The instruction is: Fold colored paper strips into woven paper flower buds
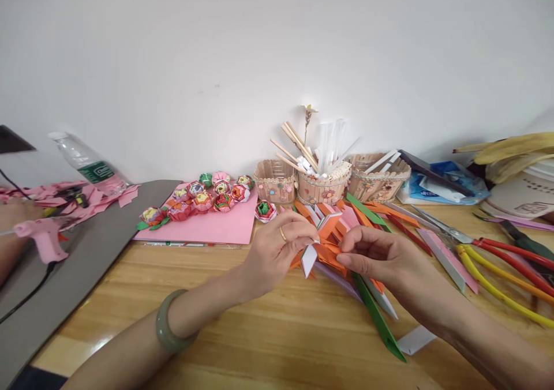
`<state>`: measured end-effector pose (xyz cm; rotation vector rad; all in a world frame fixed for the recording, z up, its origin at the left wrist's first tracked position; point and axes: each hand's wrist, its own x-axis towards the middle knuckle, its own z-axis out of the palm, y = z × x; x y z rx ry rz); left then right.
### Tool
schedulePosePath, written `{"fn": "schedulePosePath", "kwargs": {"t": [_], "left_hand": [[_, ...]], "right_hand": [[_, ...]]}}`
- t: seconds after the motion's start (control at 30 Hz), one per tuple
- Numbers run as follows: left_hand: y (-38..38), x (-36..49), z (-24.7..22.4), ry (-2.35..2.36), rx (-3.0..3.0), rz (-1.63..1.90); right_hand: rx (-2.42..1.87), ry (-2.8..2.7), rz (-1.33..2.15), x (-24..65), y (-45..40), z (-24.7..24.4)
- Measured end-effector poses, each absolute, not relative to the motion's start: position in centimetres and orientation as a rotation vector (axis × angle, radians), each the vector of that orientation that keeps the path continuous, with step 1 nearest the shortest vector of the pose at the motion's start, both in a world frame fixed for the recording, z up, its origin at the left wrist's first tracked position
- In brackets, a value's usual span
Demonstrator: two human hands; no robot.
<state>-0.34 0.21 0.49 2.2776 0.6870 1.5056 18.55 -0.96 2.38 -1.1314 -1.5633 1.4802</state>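
Note:
My left hand (277,251), with a ring and a green bangle, pinches a small folded white paper piece (309,260) between thumb and fingers. Just to its right, my right hand (372,254) has thumb and index finger near each other at the edge of folded orange paper (331,254); whether it grips that paper is unclear. Beneath and behind both hands lies a pile of folded strips in orange, pink, white and green, with a long green strip (378,318) pointing toward the front.
Paper flowers (202,201) sit on pink sheets (234,225). Behind stand decorated baskets (274,182) with sticks. Scissors (459,234) lie right. At left are a pink glue gun (43,239), a bottle (82,156), a grey board (56,289) and another person's arm (11,234).

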Motion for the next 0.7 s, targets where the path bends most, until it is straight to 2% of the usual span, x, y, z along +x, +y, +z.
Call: {"fn": "schedulePosePath", "kwargs": {"t": [0.3,0.43,0.5,0.7], "left_hand": [[0.5,-0.6,0.0,0.672,2.262,1.553],[0.7,-0.7,-0.2,0.682,1.953,1.419],[0.9,-0.7,0.0,0.678,1.749,1.345],[1.5,-0.4,0.2,0.601,1.435,1.228]], "right_hand": [[-1.115,-1.287,1.685,18.4,-0.7,1.8],[-1.100,-1.264,1.705,18.6,-0.8,2.1],[-1.139,-1.355,1.540,18.9,-0.8,2.3],[-1.152,-1.577,0.726,19.5,-1.0,2.5]]}}
